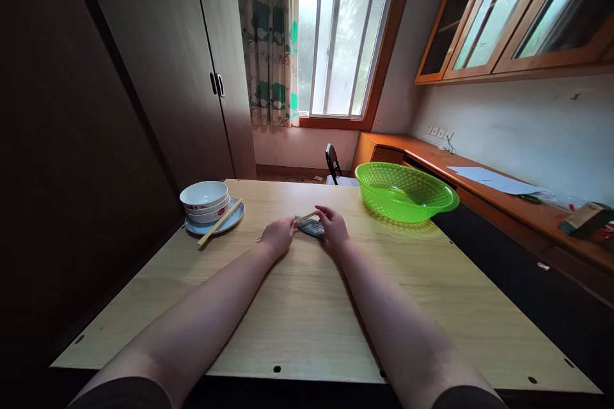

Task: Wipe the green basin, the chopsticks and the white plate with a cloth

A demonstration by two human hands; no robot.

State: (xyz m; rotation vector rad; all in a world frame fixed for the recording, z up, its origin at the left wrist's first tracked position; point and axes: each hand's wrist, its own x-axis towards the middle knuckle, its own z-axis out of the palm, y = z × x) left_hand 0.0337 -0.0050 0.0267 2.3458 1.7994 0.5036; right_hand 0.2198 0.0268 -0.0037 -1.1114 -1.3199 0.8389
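Note:
Both my hands meet near the middle of the wooden table [307,307]. My left hand [277,235] is closed in a pinch on a wooden chopstick [306,217] that runs between the hands. My right hand [332,225] is closed over a small grey cloth [313,227] wrapped around the chopstick. At the left, a stack of white bowls [205,199] sits on a blue plate [230,221], and another pair of chopsticks [219,222] rests across that plate.
A green plastic basket [405,190] stands at the table's far right. A black chair [332,163] is beyond the far edge. A counter [503,201] with papers and small items runs along the right wall; a wardrobe [192,77] is at the left.

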